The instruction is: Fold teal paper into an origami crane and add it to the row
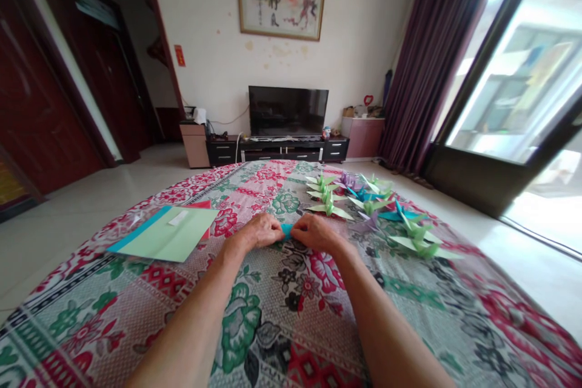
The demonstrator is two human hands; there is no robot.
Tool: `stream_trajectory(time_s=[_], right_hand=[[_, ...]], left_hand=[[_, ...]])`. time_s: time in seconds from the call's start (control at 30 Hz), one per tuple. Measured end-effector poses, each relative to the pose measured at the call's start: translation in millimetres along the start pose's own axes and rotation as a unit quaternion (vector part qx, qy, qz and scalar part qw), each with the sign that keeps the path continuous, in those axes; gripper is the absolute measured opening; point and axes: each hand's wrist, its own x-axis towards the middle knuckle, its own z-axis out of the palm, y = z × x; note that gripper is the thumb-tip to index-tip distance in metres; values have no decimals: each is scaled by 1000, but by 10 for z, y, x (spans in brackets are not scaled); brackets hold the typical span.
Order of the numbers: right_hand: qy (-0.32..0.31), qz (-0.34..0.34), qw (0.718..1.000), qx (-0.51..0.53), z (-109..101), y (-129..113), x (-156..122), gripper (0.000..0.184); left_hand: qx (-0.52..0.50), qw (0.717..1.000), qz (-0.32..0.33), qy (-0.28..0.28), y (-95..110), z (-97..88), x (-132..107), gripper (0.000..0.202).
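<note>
A small piece of blue paper [286, 230] lies between my two hands at the middle of the table, mostly covered by fingers. My left hand [264, 230] pinches its left side, and my right hand [314, 232] pinches its right side. How the paper is folded cannot be made out. To the right of my hands sit several folded paper cranes, among them a green crane [328, 207], a blue crane [400, 212] and a purple crane [365, 222]. On the left lies a stack of paper sheets, pale green [182, 236] on top, with blue and red edges showing beneath.
A flowered tablecloth [273, 327] covers the round table. A small whitish strip [178, 218] rests on the green sheet. Beyond the table stand a television [288, 110] on a low cabinet [222, 151], and a purple curtain [422, 54] beside a glass door.
</note>
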Motion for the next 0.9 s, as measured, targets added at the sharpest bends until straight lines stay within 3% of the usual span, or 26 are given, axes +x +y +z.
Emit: stream_trajectory(time_s=[0.27, 0.7, 0.9], right_hand=[[41, 60, 997, -22, 107, 69, 62, 26], [39, 97, 994, -34, 158, 96, 102, 22], [90, 30, 993, -63, 159, 112, 96, 15]], left_hand=[[9, 998, -68, 1, 70, -12, 17, 23], [52, 995, -85, 10, 68, -18, 27, 25], [66, 990, -122, 34, 116, -46, 10, 29]])
